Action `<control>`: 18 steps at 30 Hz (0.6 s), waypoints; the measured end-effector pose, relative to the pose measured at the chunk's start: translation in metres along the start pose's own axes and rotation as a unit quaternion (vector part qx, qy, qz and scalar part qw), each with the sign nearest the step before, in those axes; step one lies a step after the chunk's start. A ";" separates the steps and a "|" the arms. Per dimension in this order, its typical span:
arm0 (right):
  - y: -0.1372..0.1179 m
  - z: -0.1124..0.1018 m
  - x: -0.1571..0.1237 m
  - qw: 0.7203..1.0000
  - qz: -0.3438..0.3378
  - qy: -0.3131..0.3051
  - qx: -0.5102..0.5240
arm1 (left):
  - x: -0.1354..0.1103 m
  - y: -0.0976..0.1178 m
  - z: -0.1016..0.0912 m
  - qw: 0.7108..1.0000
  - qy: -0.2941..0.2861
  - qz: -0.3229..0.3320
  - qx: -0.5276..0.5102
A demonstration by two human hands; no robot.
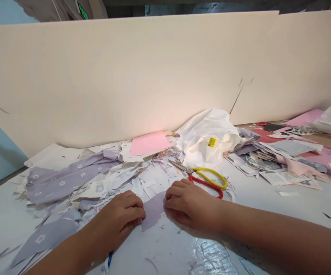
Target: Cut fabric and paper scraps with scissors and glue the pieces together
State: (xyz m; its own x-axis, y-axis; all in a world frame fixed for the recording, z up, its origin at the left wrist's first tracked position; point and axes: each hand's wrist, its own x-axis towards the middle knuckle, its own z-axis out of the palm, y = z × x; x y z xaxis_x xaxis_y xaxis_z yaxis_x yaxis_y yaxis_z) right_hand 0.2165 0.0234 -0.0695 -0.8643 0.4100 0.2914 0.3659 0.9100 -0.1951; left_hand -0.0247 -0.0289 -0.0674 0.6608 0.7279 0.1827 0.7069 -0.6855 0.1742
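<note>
A small lavender fabric piece [153,211] lies on the white tabletop between my two hands. My left hand [122,214] has its fingers curled closed at the piece's left edge. Over its right edge, my right hand [188,204] is closed too, fingertips pressed down and partly hiding the fabric. Just beyond my right hand rest scissors [188,170] with one yellow and one red handle, blades pointing away to the left. Under my left wrist, a bit of something blue [110,259] peeks out.
Fabric scraps [133,179] cover the left and middle. A larger lavender flowered cloth [68,179] lies left, a pink sheet [150,143] and white cloth [211,133] with a yellow label farther back. Stacked fabric pieces [288,160] sit right. A cream partition [125,76] closes the back.
</note>
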 end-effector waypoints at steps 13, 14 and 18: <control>-0.004 0.003 0.000 0.999 -0.018 -0.010 -0.035 | 0.003 0.002 -0.002 0.998 0.009 -0.034 -0.058; -0.005 0.002 0.000 0.999 -0.013 -0.008 -0.030 | 0.004 0.002 -0.001 0.996 0.010 -0.046 -0.072; -0.009 0.002 0.000 1.000 0.010 0.016 -0.018 | 0.007 0.006 -0.004 0.983 0.040 -0.117 -0.136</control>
State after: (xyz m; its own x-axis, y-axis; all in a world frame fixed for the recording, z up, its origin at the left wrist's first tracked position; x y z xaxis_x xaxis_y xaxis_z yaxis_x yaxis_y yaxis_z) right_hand 0.2123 0.0156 -0.0698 -0.8453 0.4301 0.3170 0.3967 0.9026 -0.1670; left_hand -0.0172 -0.0278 -0.0613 0.4580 0.8704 0.1807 0.7363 -0.4854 0.4715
